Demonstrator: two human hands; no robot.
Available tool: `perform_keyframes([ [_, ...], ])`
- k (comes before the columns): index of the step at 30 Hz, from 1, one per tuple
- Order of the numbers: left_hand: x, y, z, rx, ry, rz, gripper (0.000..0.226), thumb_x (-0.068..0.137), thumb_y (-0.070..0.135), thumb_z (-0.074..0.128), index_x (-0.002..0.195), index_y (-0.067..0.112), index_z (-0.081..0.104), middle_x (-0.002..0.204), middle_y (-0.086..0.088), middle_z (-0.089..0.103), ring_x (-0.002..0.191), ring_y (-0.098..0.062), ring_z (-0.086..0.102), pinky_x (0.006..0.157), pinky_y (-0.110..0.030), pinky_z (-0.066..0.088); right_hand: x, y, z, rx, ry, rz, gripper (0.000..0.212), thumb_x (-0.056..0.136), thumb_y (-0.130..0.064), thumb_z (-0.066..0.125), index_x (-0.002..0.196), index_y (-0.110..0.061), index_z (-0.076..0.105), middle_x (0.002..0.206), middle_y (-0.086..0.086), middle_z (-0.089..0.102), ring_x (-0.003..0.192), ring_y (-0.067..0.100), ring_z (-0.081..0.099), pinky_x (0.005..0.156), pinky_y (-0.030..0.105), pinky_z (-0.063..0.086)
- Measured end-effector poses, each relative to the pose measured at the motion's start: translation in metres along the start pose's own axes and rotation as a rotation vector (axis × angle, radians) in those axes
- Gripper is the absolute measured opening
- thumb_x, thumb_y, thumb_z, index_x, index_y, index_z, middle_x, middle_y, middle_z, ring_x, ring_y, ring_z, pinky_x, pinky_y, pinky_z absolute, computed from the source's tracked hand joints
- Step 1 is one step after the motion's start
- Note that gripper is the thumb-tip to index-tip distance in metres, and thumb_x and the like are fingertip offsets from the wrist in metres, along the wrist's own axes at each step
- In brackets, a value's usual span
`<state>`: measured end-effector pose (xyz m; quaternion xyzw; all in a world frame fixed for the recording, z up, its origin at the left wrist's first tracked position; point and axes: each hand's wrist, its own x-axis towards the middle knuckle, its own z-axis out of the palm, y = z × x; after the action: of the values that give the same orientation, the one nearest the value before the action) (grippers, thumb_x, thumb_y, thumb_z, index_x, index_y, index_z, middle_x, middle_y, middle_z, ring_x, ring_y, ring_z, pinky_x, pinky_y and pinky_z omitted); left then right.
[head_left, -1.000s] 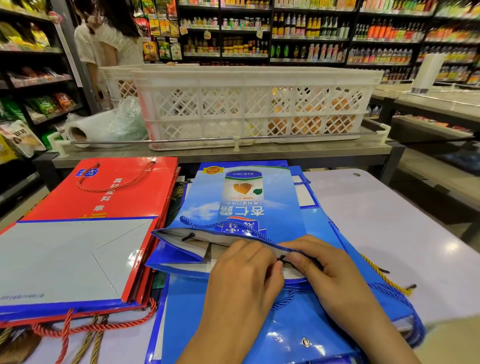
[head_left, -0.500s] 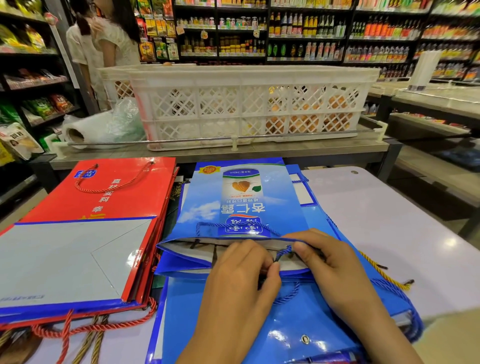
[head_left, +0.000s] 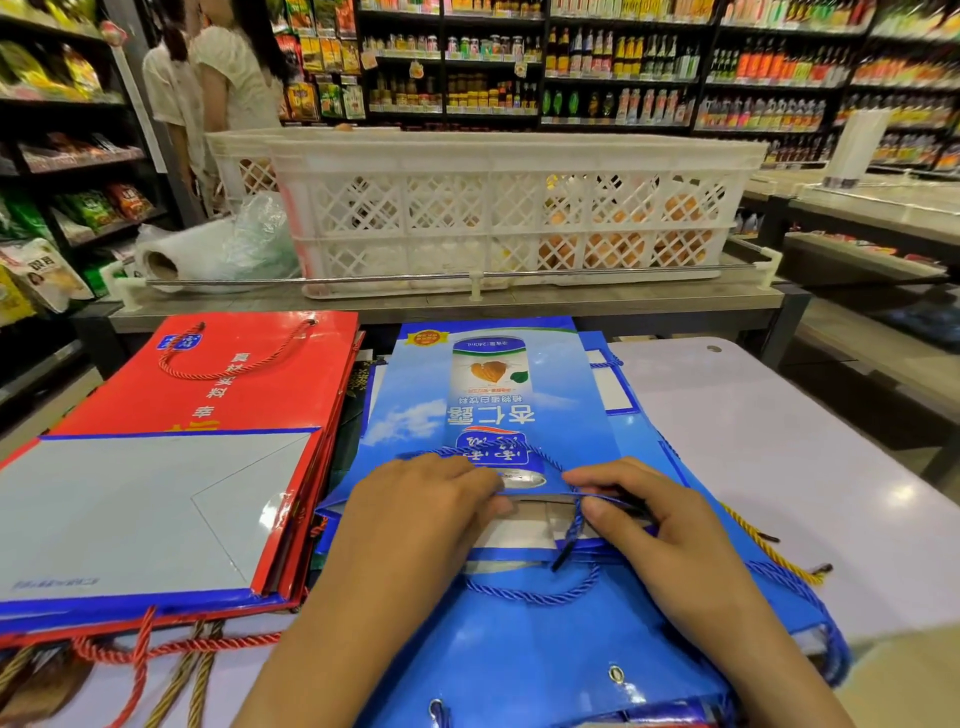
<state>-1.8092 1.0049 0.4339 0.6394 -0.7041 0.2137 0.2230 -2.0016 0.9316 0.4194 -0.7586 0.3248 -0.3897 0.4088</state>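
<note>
A flat blue paper gift bag (head_left: 488, 395) printed with a drink can lies on top of a pile of similar blue bags (head_left: 545, 654) on a white table (head_left: 779, 467). My left hand (head_left: 415, 519) pinches the bag's open near edge. My right hand (head_left: 660, 530) pinches the same edge together with a blue rope handle (head_left: 569, 535) whose loose end hangs down into the opening. A second loop of blue rope (head_left: 535, 595) lies on the bag below.
A stack of flat red gift bags (head_left: 208, 415) with red rope handles (head_left: 130, 649) lies to the left. Beyond the table stands a white lattice crate (head_left: 493, 208) on a grey counter, with a plastic bag roll (head_left: 171, 254). A person (head_left: 228, 83) stands by the shelves.
My two hands have slid apart along the bag's near edge. The blue rope end, earlier between the hands, now hangs from my right fingers into the opening.
</note>
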Motion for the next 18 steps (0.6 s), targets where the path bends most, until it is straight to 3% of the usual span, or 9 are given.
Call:
perform_keyframes([
  [2, -0.004, 0.000, 0.004, -0.024, 0.057, -0.021, 0.042, 0.090, 0.042, 0.036, 0.069, 0.025, 0.068, 0.062, 0.010, 0.063, 0.056, -0.016, 0.063, 0.041, -0.023, 0.044, 0.000, -0.004, 0.000, 0.076, 0.023, 0.040, 0.017, 0.083, -0.017, 0.061, 0.096, -0.027, 0.068, 0.092, -0.016, 0.068, 0.091, -0.002, 0.062, 0.076, 0.005, 0.041],
  [4, -0.011, 0.002, 0.007, -0.040, 0.103, -0.017, 0.042, 0.094, 0.036, 0.037, 0.071, 0.022, 0.068, 0.066, 0.007, 0.065, 0.058, -0.018, 0.063, 0.041, -0.028, 0.046, 0.003, -0.005, 0.000, 0.168, 0.086, 0.093, 0.027, 0.076, -0.026, 0.047, 0.093, -0.023, 0.068, 0.092, -0.012, 0.070, 0.091, -0.007, 0.060, 0.075, 0.002, 0.040],
  [7, -0.017, 0.005, 0.012, -0.012, 0.140, -0.011, 0.023, 0.080, 0.023, 0.047, 0.075, 0.020, 0.069, 0.070, 0.006, 0.067, 0.061, -0.020, 0.064, 0.043, -0.031, 0.045, 0.008, -0.003, 0.002, 0.046, 0.126, 0.100, 0.025, 0.083, -0.032, 0.049, 0.074, -0.021, 0.070, 0.098, -0.012, 0.066, 0.091, -0.011, 0.057, 0.075, 0.000, 0.036],
  [10, -0.019, 0.005, 0.015, -0.012, 0.156, -0.021, 0.022, 0.078, 0.020, 0.048, 0.076, 0.020, 0.069, 0.071, 0.005, 0.067, 0.062, -0.021, 0.064, 0.045, -0.031, 0.044, 0.008, 0.001, 0.002, -0.056, 0.081, 0.100, 0.024, 0.089, -0.017, 0.066, 0.065, -0.019, 0.070, 0.092, -0.013, 0.066, 0.089, -0.006, 0.058, 0.074, 0.005, 0.038],
  [15, -0.022, 0.003, 0.018, -0.027, 0.174, 0.006, 0.020, 0.076, 0.016, 0.052, 0.082, 0.019, 0.071, 0.076, 0.006, 0.069, 0.065, -0.020, 0.064, 0.057, -0.028, 0.032, 0.009, 0.000, -0.002, -0.023, -0.028, 0.107, 0.015, 0.083, -0.008, 0.068, 0.071, -0.014, 0.074, 0.087, -0.015, 0.069, 0.089, 0.001, 0.062, 0.079, 0.008, 0.041],
  [18, -0.022, 0.003, 0.018, -0.033, 0.172, 0.016, 0.020, 0.076, 0.016, 0.052, 0.082, 0.019, 0.071, 0.076, 0.005, 0.068, 0.065, -0.020, 0.064, 0.058, -0.028, 0.031, 0.010, -0.001, -0.003, 0.032, -0.031, 0.174, 0.014, 0.085, -0.010, 0.067, 0.072, -0.013, 0.069, 0.079, -0.012, 0.067, 0.077, 0.003, 0.061, 0.072, 0.007, 0.041],
])
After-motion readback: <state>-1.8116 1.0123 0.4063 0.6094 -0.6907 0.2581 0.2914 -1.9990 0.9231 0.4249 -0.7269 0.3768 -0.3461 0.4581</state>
